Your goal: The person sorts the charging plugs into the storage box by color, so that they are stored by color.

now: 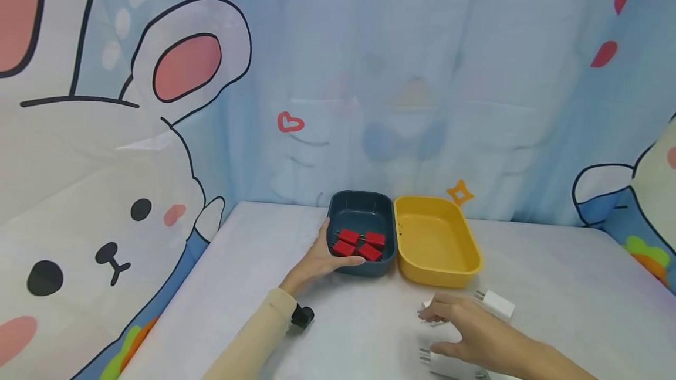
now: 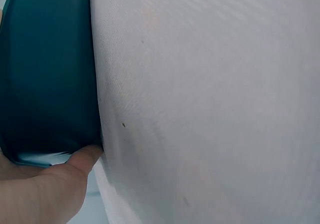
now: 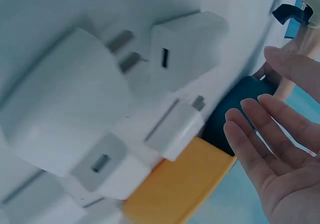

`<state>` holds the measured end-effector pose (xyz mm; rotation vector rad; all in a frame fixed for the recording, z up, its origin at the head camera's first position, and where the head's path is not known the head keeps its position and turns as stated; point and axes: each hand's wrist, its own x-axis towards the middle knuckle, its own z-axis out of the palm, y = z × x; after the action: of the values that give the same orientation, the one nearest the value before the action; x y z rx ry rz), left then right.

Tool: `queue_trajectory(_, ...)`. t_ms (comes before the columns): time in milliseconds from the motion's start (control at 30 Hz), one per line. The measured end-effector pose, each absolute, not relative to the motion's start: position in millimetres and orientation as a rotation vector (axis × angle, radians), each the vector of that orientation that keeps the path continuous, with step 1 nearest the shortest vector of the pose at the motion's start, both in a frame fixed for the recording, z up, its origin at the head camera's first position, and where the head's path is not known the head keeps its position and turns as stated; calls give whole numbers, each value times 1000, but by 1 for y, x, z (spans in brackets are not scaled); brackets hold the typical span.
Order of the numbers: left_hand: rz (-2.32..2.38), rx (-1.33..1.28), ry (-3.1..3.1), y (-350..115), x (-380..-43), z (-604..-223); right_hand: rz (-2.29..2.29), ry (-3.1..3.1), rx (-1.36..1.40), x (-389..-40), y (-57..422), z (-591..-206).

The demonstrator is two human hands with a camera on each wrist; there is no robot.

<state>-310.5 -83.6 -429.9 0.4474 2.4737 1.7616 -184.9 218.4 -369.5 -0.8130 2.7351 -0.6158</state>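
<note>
My left hand (image 1: 319,257) holds the dark blue box (image 1: 364,220) at its near left corner, the thumb along the front rim. In the left wrist view, that hand (image 2: 45,194) grips the box wall (image 2: 50,74) low down by the cloth. Several red plug chargers (image 1: 348,236) with metal prongs lie in the near half of the box. My right hand (image 1: 470,327) hovers over white plug chargers (image 1: 497,305) on the table, holding nothing. Its fingers (image 3: 245,144) are spread and relaxed in the right wrist view, apart from the white chargers (image 3: 185,49). The hand partly hides several chargers from above.
A yellow box (image 1: 430,233) stands against the right side of the dark blue one, with nothing large inside. White cloth (image 1: 348,333) covers the table. Behind hangs a light blue curtain (image 1: 343,63) with cartoon prints. A black strap device (image 1: 303,316) sits at the left wrist.
</note>
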Motion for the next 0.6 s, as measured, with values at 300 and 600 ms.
queue_trajectory(300,1740,422,2487,-84,-310,-431,-705,2634,-291,-171,224,-402)
queue_trajectory(600,1713,392,2504,-83,-309,-428,-766,2609,-397,-173,233,-414)
